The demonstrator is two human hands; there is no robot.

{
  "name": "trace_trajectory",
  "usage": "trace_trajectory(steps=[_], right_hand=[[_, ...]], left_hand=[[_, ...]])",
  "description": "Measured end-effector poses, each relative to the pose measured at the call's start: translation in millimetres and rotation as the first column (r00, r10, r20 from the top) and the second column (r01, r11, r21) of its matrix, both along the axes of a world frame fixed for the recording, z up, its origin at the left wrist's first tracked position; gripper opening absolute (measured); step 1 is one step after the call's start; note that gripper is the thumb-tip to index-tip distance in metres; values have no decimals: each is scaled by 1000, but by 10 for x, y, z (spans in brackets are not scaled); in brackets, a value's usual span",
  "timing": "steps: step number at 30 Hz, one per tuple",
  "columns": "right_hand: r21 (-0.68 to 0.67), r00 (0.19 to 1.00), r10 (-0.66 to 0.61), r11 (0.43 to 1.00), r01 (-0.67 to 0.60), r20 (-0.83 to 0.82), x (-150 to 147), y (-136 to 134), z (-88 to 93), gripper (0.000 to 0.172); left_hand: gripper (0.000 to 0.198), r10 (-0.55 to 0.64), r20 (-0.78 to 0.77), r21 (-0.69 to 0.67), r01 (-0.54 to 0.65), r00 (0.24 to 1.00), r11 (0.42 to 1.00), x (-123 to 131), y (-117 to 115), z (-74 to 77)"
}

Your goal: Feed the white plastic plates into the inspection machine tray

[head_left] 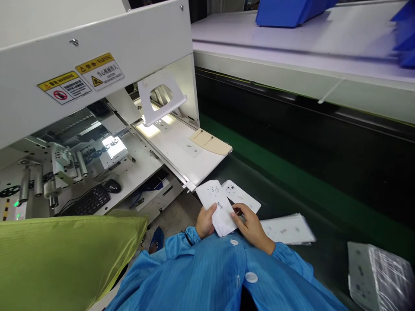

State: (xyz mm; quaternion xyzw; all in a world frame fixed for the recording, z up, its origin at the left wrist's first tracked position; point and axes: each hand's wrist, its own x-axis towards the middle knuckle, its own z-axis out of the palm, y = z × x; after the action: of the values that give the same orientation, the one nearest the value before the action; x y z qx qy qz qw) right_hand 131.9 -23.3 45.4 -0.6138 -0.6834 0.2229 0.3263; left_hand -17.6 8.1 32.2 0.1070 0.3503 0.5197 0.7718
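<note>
Low in front of my body, both hands hold a white phone-back-shaped sheet [220,211] with rounded corners, a cluster of round camera marks at its upper end and a dark marking in the middle. My left hand [205,221] grips its left edge, thumb on top. My right hand [252,228] pinches the right edge; its fingers are partly hidden. Whether one sheet or a thin stack is held, I cannot tell. Just behind lies a similar white sheet [243,194] on the dark green belt. Right of my right hand is a pile of white sheets [288,229].
A white machine [155,47] with warning labels stands at left; its feed table [181,155] carries clear sheets and a cream-coloured plate [212,141]. A keyboard [86,201] and mouse [113,185] sit below. Plastic-wrapped sheets [379,276] lie right. Blue bins [285,13] stand on the shelf.
</note>
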Motion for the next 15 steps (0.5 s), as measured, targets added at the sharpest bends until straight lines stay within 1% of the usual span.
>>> trace_trajectory(steps=[3,6,8,11,13,15], right_hand=[[-27,1000,-19,999,19,0,70,-128,26,30],[-17,1000,12,1000,-12,24,119,-230,50,38],[3,997,58,998,-59,51,148,-284,53,49],[7,988,111,994,-112,105,188,-344,39,73],[-11,982,122,992,-122,141,210,-370,29,85],[-20,979,127,992,-126,160,223,-387,25,90]], left_hand=[[65,-21,-36,41,23,999,999,102,-96,29],[62,-35,-58,97,40,998,994,194,-180,26],[58,-40,-64,143,49,997,988,250,-230,19],[53,-66,-53,188,75,996,979,319,-298,17],[56,-66,-32,171,70,997,983,351,-338,26],[63,-32,-11,126,33,999,991,371,-371,41]])
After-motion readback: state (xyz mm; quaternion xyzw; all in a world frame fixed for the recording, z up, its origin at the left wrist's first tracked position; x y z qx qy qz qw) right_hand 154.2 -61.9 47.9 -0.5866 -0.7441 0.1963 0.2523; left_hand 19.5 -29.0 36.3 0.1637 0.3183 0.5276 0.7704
